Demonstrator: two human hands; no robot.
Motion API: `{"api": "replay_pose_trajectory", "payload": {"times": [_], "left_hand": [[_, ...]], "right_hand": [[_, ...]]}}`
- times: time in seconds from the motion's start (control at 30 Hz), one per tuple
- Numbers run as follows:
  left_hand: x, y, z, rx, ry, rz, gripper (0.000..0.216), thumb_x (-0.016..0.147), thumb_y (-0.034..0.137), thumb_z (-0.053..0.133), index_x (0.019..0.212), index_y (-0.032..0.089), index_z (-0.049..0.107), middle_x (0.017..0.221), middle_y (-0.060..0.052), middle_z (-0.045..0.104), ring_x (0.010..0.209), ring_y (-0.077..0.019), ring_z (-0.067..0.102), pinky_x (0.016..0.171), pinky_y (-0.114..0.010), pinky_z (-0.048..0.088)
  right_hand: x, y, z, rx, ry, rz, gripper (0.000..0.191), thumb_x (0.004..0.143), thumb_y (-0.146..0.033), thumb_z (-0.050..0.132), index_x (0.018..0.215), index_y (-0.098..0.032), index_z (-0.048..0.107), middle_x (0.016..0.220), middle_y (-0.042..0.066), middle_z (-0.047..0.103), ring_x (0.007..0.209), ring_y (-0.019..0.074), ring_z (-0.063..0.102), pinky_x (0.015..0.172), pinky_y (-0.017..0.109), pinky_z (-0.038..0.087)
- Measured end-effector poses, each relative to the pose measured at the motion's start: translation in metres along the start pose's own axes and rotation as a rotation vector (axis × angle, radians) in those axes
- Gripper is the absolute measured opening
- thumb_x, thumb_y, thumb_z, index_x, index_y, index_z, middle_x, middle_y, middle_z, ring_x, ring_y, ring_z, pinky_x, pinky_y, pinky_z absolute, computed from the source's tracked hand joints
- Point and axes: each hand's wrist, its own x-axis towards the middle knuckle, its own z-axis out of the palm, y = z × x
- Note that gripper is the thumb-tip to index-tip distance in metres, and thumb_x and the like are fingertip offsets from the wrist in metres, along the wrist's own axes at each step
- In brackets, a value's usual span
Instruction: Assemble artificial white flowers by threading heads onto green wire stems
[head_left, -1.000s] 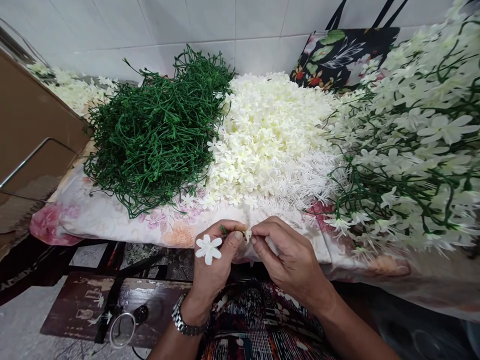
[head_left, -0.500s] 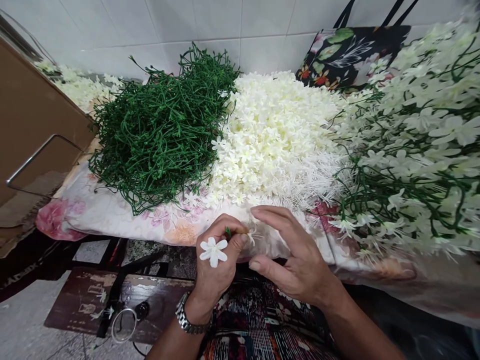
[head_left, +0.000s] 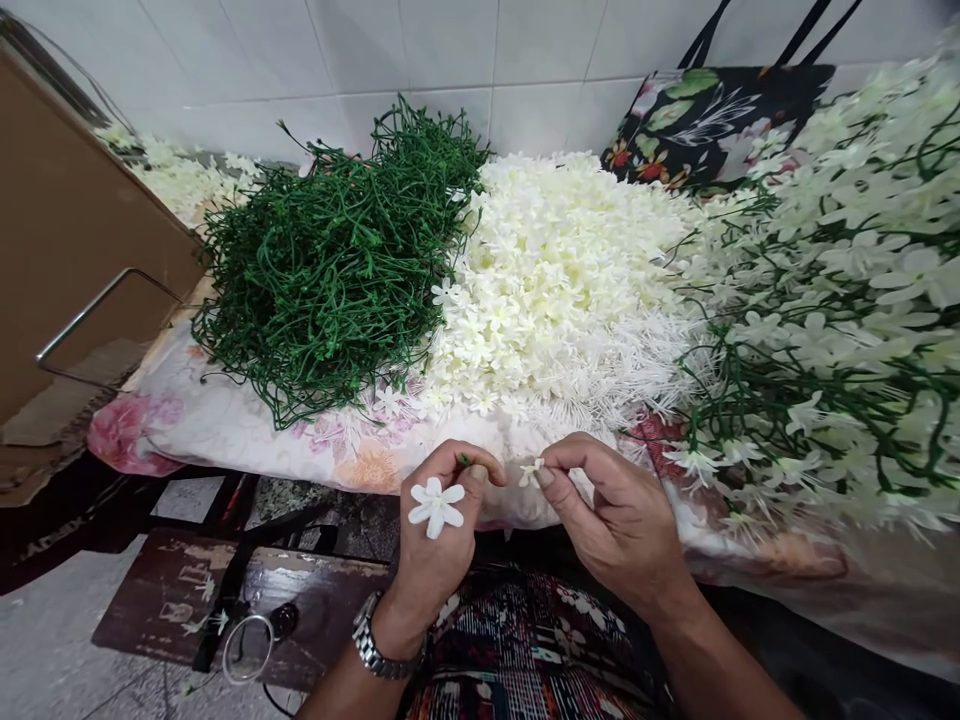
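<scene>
My left hand (head_left: pixel 439 515), with a metal watch at its wrist, is closed in a pinch on a green artificial stem (head_left: pixel 464 460), of which only a short bit shows. A white artificial flower (head_left: pixel 436 507) with open petals lies over the back of that hand; whether it joins this stem is hidden. Thumb and forefinger of my right hand (head_left: pixel 619 515) pinch a small white flower piece (head_left: pixel 529 473), held just right of my left fingertips. Both hands are above the front edge of the flower-patterned cloth (head_left: pixel 285 450).
Behind my hands are a heap of green stems (head_left: pixel 330 270), a pile of white blossoms (head_left: pixel 555 270) and thin white stamens (head_left: pixel 630 360). Assembled flowers (head_left: pixel 847 300) fill the right side. A cardboard box (head_left: pixel 90 230) stands left, a floral bag (head_left: pixel 720 125) leans behind, and a wooden bench (head_left: pixel 315 600) is below.
My right thumb and forefinger, spread apart before, have closed on the small white flower piece beside my left fingertips. My left hand keeps its pinch. The view has shifted slightly.
</scene>
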Motion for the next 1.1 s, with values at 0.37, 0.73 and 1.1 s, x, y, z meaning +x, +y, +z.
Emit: {"api": "replay_pose_trajectory", "payload": {"times": [0.37, 0.73, 1.1], "left_hand": [[0.001, 0.009, -0.002, 0.417, -0.216, 0.271, 0.021, 0.085, 0.014, 0.044, 0.088, 0.017, 0.065, 0.062, 0.001, 0.055, 0.056, -0.0111, 0.05, 0.052, -0.021, 0.038], [-0.001, 0.006, -0.006, 0.565, -0.374, 0.342, 0.015, 0.075, 0.004, 0.042, 0.075, 0.019, 0.048, 0.063, 0.003, 0.041, 0.059, -0.0117, 0.039, 0.055, -0.024, 0.028], [0.005, 0.002, -0.001, 0.579, -0.391, 0.358, 0.028, 0.057, 0.002, 0.038, 0.065, 0.021, 0.02, 0.057, 0.005, 0.029, 0.054, -0.0109, 0.029, 0.052, -0.025, 0.02]], "right_hand": [[0.006, -0.006, -0.018, 0.06, -0.115, -0.127, 0.01, 0.084, -0.007, 0.05, 0.084, -0.017, 0.052, 0.072, 0.001, 0.054, 0.065, 0.0107, 0.051, 0.058, 0.023, 0.042], [0.012, -0.01, -0.024, -0.128, -0.248, -0.246, 0.016, 0.087, -0.009, 0.043, 0.077, -0.012, 0.056, 0.068, 0.005, 0.055, 0.065, 0.0143, 0.05, 0.058, 0.027, 0.041], [0.011, -0.001, -0.019, -0.198, -0.306, -0.243, 0.02, 0.088, -0.008, 0.039, 0.075, -0.013, 0.054, 0.066, 0.005, 0.052, 0.063, 0.0144, 0.046, 0.058, 0.028, 0.039]]}}
